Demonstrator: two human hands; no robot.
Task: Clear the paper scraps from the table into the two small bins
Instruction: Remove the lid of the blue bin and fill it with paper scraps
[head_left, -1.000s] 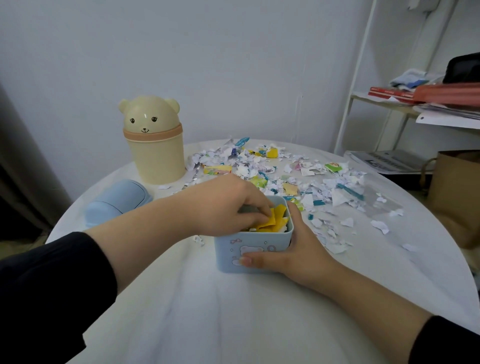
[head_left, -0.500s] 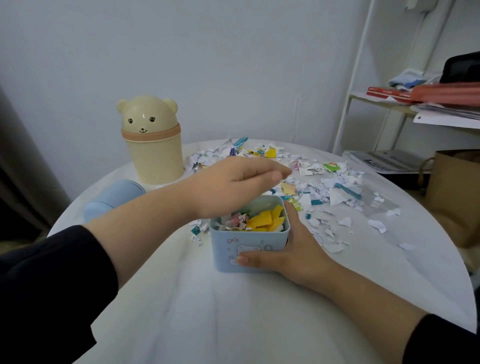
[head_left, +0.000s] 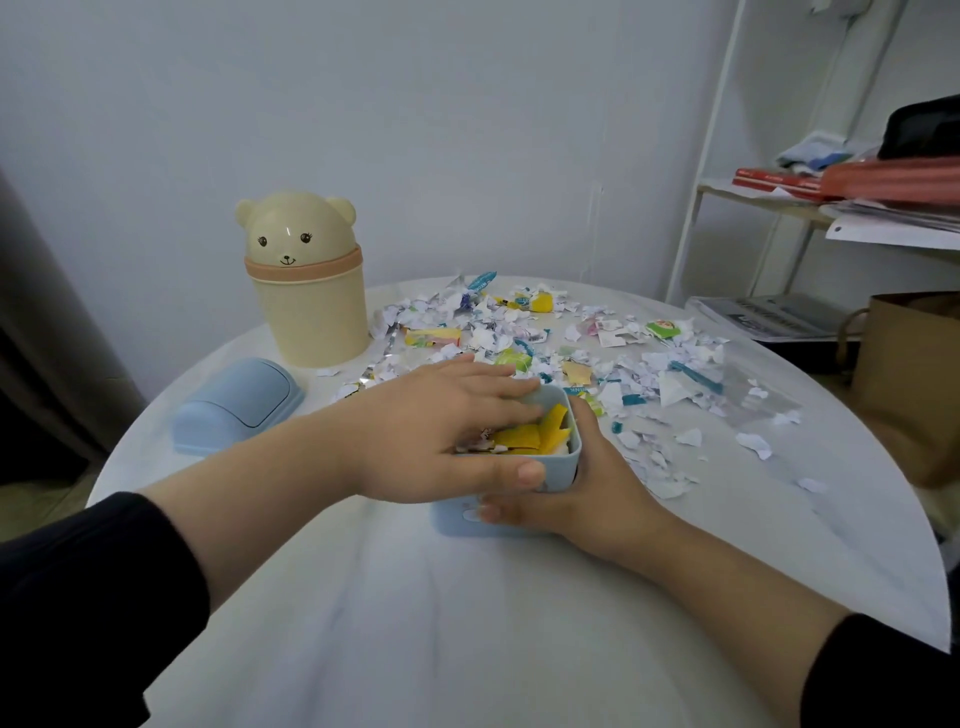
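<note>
Bear bin (head_left: 306, 291) stands behind lid (head_left: 236, 402); scraps (head_left: 545, 343) lie right (open bin (head_left: 519, 467) nearer).

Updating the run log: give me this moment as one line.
left hand: pressing scraps into blue bin | right hand: gripping bin | bear bin: lidded | scrap pile: on table

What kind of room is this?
Probably a home room or small study: a round white table with a bear bin, a shelf of books and papers, and a paper bag.
</note>
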